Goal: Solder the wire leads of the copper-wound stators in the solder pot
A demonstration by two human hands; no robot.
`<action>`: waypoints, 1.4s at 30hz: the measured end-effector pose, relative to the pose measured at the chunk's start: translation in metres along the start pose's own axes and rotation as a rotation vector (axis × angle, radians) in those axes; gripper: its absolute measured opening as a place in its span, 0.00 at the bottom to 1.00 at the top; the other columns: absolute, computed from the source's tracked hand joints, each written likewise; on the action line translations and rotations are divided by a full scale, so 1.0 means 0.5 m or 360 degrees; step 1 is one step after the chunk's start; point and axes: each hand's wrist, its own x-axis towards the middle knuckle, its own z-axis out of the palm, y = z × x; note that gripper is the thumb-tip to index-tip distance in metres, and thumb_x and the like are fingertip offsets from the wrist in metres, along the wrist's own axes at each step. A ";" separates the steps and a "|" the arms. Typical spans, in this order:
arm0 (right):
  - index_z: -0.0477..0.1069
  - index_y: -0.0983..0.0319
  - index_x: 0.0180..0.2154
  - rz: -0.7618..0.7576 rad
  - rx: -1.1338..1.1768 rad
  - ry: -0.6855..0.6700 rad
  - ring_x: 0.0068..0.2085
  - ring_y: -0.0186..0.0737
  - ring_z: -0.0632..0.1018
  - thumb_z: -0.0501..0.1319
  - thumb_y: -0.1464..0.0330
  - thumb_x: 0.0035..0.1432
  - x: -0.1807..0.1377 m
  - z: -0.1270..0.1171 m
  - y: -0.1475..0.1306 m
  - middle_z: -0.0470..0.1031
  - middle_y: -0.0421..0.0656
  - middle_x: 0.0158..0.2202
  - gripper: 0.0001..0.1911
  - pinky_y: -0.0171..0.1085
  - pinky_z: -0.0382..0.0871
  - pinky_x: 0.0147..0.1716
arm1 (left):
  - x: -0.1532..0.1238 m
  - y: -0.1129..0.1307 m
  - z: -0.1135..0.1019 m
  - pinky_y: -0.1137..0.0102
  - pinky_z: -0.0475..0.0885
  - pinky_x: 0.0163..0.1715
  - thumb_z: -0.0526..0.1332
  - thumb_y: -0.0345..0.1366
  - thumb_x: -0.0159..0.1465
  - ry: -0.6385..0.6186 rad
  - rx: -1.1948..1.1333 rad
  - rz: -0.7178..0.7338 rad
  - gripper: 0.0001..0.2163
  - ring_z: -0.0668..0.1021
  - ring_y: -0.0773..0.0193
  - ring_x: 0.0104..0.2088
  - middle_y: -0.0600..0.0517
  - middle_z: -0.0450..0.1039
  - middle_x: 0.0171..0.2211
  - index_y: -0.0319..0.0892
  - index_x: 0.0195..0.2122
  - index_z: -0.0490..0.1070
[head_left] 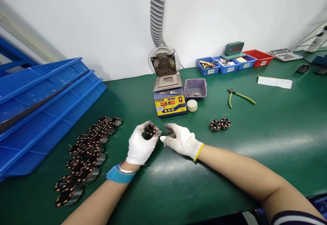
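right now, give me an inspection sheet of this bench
surface: green mat, glare at right
job's things: wound stator in left hand; row of stators at left; stator pair at right
clutter: solder pot, pliers, purple tray, paper slip, parts bins
grippers: left hand grips the wound stator; right hand beside it, grip unclear
cables: black cable at far right
surroundings: blue crates, extraction hose, white wall

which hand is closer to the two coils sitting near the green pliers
Right. The right hand lies just left of the two coils, apart from them; the left hand is farther left, holding a single coil.
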 end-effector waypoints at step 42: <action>0.72 0.65 0.47 0.0094 0.0807 0.0363 0.42 0.44 0.79 0.69 0.59 0.45 0.041 -0.043 0.006 0.78 0.48 0.43 0.28 0.44 0.75 0.45 | 0.042 0.064 -0.031 0.74 0.58 0.14 0.57 0.41 0.60 -0.0587 -0.1797 -0.0573 0.10 0.65 0.70 0.14 0.56 0.63 0.14 0.41 0.25 0.65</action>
